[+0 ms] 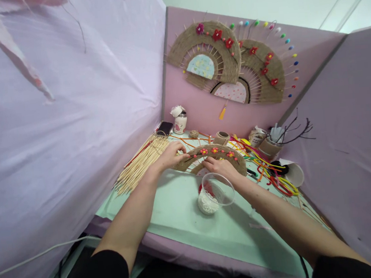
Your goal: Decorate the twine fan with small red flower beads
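Observation:
A half-round fan (pixel 236 159) wrapped in brown twine stands on the table, with pink and yellow flowers along a dark stem on its band. My left hand (pixel 174 154) is closed at the fan's upper left rim, thumb and fingers on the edge. Reaching in front of it, my right hand (pixel 220 168) has its fingers bent together at the inner arch; whatever lies between the fingertips is too small to make out. Just below sits a clear plastic cup (pixel 218 189), tilted, by a tub of small white beads (pixel 208 202) with something red beside them.
Thin wooden sticks (pixel 142 167) lie bundled at left. Behind the fan are a twine spool (pixel 221 137) and a decorated jar (pixel 180 121). Colourful pipe cleaners (pixel 280 184), a holder with dark branches (pixel 269 147) and a white roll (pixel 295 174) are at right. Finished fans (pixel 227 60) hang on the pink board.

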The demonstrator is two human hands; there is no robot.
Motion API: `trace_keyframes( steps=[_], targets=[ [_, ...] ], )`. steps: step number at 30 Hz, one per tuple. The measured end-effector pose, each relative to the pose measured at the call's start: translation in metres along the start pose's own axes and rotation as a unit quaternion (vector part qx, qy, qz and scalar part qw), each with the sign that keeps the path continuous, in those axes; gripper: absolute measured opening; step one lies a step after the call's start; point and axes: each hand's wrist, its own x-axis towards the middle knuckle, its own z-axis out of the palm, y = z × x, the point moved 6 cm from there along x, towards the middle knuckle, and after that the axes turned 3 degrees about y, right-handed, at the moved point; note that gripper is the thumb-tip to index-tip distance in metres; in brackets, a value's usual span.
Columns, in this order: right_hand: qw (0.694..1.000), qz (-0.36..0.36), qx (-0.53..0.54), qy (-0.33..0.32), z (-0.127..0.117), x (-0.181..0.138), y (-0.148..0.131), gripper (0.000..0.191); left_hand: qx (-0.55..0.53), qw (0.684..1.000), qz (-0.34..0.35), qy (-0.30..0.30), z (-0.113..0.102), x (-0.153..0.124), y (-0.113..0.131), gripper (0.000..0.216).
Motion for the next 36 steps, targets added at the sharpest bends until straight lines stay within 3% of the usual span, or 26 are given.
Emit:
trace_keyframes(
  steps=[11, 21, 36],
  targets=[
    [1.0, 0.008, -0.004, 0.002, 0.0, -0.001, 0.0, 0.036, 0.037, 0.999, 0.007, 0.023, 0.002, -0.001, 0.002, 0.003],
    [1.0, 0.026, -0.003, 0.007, -0.002, -0.001, 0.001, 0.037, -0.004, 0.997, -0.001, 0.074, 0.001, -0.003, -0.004, 0.011],
    [1.0, 0.013, 0.004, 0.024, 0.003, -0.008, 0.002, 0.043, -0.012, 0.998, -0.059, 0.02, 0.003, -0.003, -0.01, 0.027]
  ],
)
